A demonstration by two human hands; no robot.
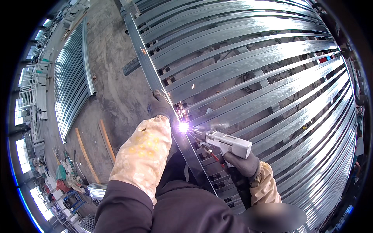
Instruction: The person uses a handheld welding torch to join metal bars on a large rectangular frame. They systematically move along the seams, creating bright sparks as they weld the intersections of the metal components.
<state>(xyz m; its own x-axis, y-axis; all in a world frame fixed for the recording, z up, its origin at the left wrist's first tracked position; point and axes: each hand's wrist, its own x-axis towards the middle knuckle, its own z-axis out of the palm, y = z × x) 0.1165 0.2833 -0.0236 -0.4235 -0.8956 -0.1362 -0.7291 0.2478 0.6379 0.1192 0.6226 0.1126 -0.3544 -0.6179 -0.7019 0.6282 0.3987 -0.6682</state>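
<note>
My right hand [244, 164], in a dark glove, is closed round the grip of a grey handheld welding gun [229, 143]. The gun points left, its nozzle at a bright white-violet weld spot [183, 127] where sparks fly off the long steel rail [196, 165]. A rod-like metal piece with a red part hangs beneath the nozzle. My left hand [160, 105], also gloved, holds the rail's outer edge just beyond the weld; some of its fingers are hidden. Many parallel galvanized steel bars [248, 54] meet this rail from the right.
A second barred steel panel [72, 77] lies on the concrete floor to the left, near two wooden strips [87, 155]. A short steel beam [131, 66] juts out under the rail. Cables [254, 83] lie below the bars. Stacked materials [62, 184] line the left side.
</note>
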